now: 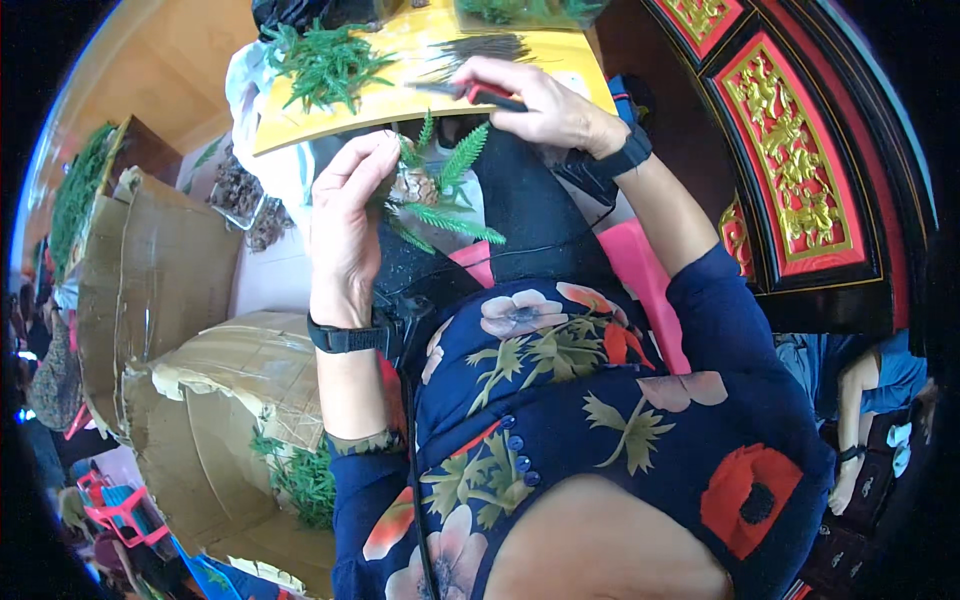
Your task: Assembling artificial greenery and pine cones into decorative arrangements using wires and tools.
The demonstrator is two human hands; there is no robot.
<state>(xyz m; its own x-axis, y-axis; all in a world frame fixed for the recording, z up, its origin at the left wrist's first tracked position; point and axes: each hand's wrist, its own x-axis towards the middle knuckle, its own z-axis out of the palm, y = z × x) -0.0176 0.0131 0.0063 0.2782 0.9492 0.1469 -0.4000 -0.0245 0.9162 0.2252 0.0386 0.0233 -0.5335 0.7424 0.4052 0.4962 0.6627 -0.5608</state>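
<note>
My left hand [352,190] pinches a small spray of green artificial fern-like leaves [463,157] over my lap. A brown pine cone [416,187] sits amid those leaves, just right of my fingers. In my right hand [545,108] is a pair of pliers [480,94] with red and black handles, its grey jaws pointing left over the table edge. The jaws are apart from the spray. Ahead lies a yellow tabletop [400,72] with a heap of green sprigs [330,65] at left and a bundle of thin dark stems [482,48] at the back.
At left stand open cardboard boxes [165,270], one with greenery [300,480] inside. A tray of brown cones [245,200] rests on the floor beyond. Right of me are a pink stool [640,280] and a red panel with gold carving [790,150]. Another person's arm [852,420] shows at far right.
</note>
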